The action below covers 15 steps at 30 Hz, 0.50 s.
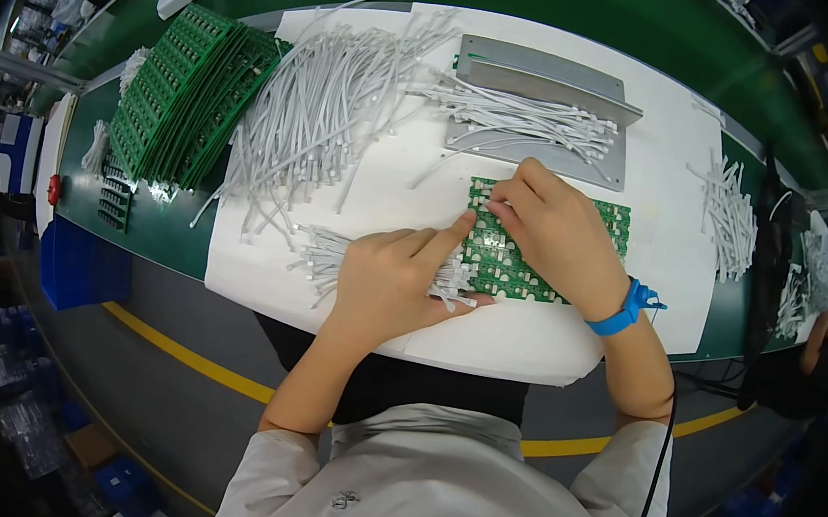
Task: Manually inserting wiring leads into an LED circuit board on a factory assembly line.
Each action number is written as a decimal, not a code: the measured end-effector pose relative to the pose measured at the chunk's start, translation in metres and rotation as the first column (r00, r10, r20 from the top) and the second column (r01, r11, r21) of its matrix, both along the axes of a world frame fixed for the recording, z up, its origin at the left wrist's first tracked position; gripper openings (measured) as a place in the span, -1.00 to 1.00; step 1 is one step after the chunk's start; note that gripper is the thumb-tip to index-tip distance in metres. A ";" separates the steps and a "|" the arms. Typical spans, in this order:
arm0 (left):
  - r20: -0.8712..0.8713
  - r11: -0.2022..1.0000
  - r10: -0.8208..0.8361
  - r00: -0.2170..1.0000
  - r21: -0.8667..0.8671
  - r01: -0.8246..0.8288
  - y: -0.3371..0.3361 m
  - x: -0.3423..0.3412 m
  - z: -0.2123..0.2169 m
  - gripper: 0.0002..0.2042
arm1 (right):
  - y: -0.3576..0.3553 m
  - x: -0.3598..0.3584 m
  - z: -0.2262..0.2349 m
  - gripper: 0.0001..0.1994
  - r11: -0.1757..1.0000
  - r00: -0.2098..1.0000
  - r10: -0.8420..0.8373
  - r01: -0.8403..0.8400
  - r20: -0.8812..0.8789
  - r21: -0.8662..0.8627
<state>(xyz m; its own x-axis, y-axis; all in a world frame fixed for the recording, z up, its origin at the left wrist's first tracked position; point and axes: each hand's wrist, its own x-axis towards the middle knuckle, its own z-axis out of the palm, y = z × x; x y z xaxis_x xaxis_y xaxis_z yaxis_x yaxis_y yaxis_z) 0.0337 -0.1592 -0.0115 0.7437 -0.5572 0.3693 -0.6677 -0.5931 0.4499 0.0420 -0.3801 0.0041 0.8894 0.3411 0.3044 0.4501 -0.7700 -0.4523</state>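
Note:
A green circuit board panel (489, 257) lies flat on the white sheet in front of me, set with rows of small pale parts. My right hand (560, 227) reaches over it, thumb and fingertips pinched at its upper left part; what they hold is hidden. My left hand (395, 272) rests at the board's left side, its index finger stretched to the left edge and its thumb to the lower left corner. Under and beside that hand lies a bunch of short white cables (320, 258) with connector ends, partly covered by the palm.
A stack of green panels (177, 100) stands at the left, beside a large heap of white cables (314, 102). Behind the board, a grey metal fixture (549, 66) carries more cables (534, 121). Another cable bundle (729, 222) lies right. A blue wrist strap (618, 319) with a cord circles my right wrist.

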 end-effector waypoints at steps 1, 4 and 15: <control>-0.002 1.000 0.007 1.000 0.003 -0.007 0.000 0.000 0.000 -0.19 | 0.001 0.000 0.000 -0.86 1.000 1.000 -0.003 0.003 -0.001 0.001; -0.008 1.000 0.014 1.000 0.012 -0.014 0.001 -0.001 0.000 -0.20 | 0.000 0.002 0.000 -0.87 0.999 1.000 0.030 -0.029 -0.002 0.027; -0.060 0.998 0.065 0.996 -0.011 -0.066 -0.001 -0.002 0.003 -0.18 | -0.006 0.007 -0.005 -0.88 0.980 0.988 0.084 -0.060 -0.126 0.190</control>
<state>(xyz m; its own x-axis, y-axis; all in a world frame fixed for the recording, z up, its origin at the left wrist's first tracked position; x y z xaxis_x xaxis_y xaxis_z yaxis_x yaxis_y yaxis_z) 0.0317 -0.1600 -0.0083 0.7994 -0.5019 0.3301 -0.5993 -0.6285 0.4958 0.0486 -0.3861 -0.0013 0.9012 0.3545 0.2492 0.4277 -0.6353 -0.6430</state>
